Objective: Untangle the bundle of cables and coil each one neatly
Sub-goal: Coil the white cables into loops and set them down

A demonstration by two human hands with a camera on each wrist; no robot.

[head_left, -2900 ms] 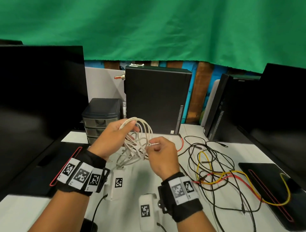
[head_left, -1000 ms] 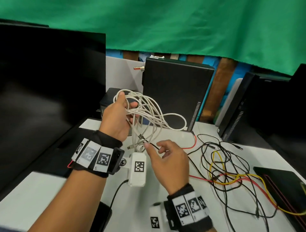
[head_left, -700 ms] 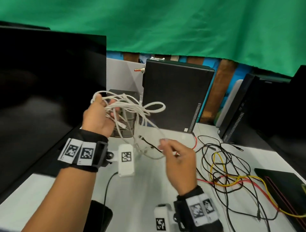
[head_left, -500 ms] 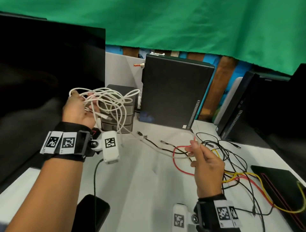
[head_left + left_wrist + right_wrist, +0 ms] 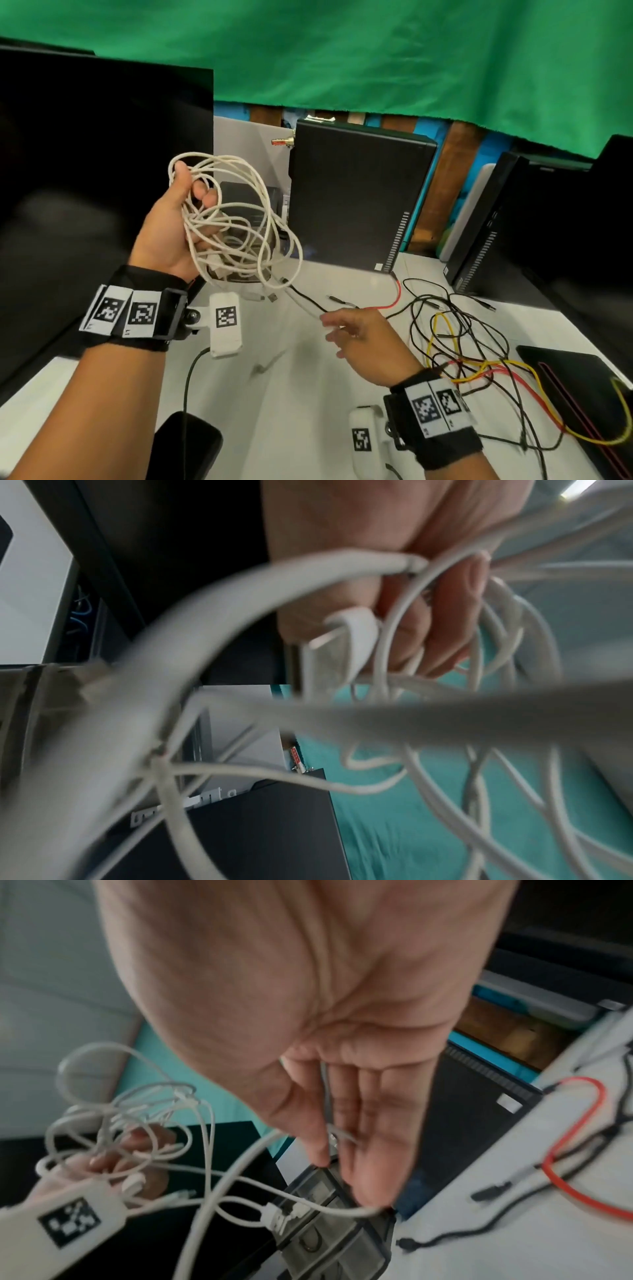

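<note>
My left hand [image 5: 193, 200] is raised above the table's left side, fingers curled round a loose tangle of white cables [image 5: 246, 226]. The left wrist view shows those fingers [image 5: 441, 610] wrapped over the strands [image 5: 377, 710] and a white plug. One white strand trails down-right from the bundle to my right hand [image 5: 337, 330], which hovers low over the table with fingers straight and spread. In the right wrist view, the strand runs past these fingers [image 5: 369, 1137]; motion blur hides any pinch. A tangle of black, red and yellow cables [image 5: 462, 346] lies on the table to the right.
A black computer tower [image 5: 356, 198] stands behind the hands, with a small grey drawer unit [image 5: 248, 202] beside it. A dark monitor [image 5: 85, 178] fills the left. Another tower [image 5: 479, 222] and a black pad [image 5: 579, 380] are at the right. A black device [image 5: 185, 445] lies near the white table's [image 5: 291, 394] front edge.
My left hand swung left with the white bundle, then came back toward the middle. My right hand drew a strand out rightward, then moved back left with its fingers now spread.
</note>
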